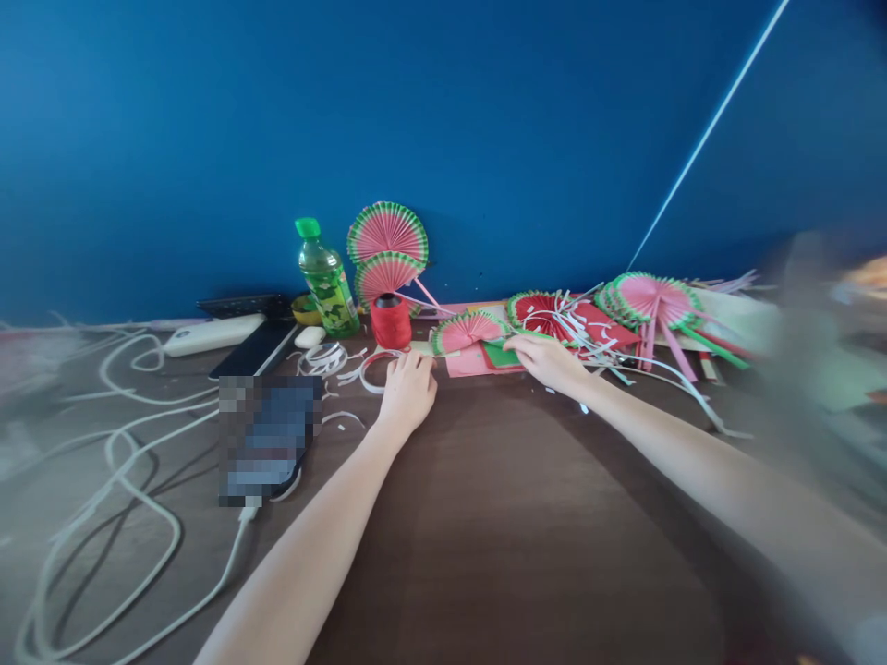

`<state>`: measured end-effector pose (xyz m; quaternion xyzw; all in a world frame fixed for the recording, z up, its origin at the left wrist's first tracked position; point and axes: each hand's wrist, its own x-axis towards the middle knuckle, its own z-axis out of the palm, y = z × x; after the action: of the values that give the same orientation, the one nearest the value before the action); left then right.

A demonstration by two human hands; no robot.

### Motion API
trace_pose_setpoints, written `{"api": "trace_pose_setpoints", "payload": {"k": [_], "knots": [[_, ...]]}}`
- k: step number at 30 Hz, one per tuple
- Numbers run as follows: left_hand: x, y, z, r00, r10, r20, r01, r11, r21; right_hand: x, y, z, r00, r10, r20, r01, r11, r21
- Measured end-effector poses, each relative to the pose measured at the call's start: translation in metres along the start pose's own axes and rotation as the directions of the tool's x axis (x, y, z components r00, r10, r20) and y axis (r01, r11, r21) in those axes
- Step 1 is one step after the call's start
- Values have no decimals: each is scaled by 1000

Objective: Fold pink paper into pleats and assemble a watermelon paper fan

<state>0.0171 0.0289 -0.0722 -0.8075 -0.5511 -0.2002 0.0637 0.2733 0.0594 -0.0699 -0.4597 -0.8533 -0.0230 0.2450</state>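
My left hand rests palm down on the table with its fingers curled. Its outer edge overlaps a roll of white tape; whatever lies under the fingertips is hidden. Farther right, my right hand has its fingers pressed together at a piece of green paper, which it seems to pinch by the edge. Between the hands lies a pink pleated paper fan with a green rim, over pink paper. A spool of red thread stands just beyond my left hand.
Two more watermelon-like fans lean on the blue wall near a green bottle. Shredded paper strips and a stack of fans lie to the right. A phone and looped white cables occupy the left.
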Motion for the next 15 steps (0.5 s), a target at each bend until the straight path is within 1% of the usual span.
{"api": "trace_pose_setpoints", "payload": {"k": [3,10,12,15], "knots": [[0,0,-1,1000,6,2,-6,1000,9,1,1,0,997,66,-29,-67,998,-7],[0,0,0,1000,6,1,-6,1000,24,13,-1,-5,981,192,19,-193,979,60],[0,0,0,1000,4,5,-4,1000,23,15,0,-6,981,191,45,-194,977,87],[0,0,0,1000,2,6,-3,1000,20,16,2,-6,985,153,85,-165,973,163]]}}
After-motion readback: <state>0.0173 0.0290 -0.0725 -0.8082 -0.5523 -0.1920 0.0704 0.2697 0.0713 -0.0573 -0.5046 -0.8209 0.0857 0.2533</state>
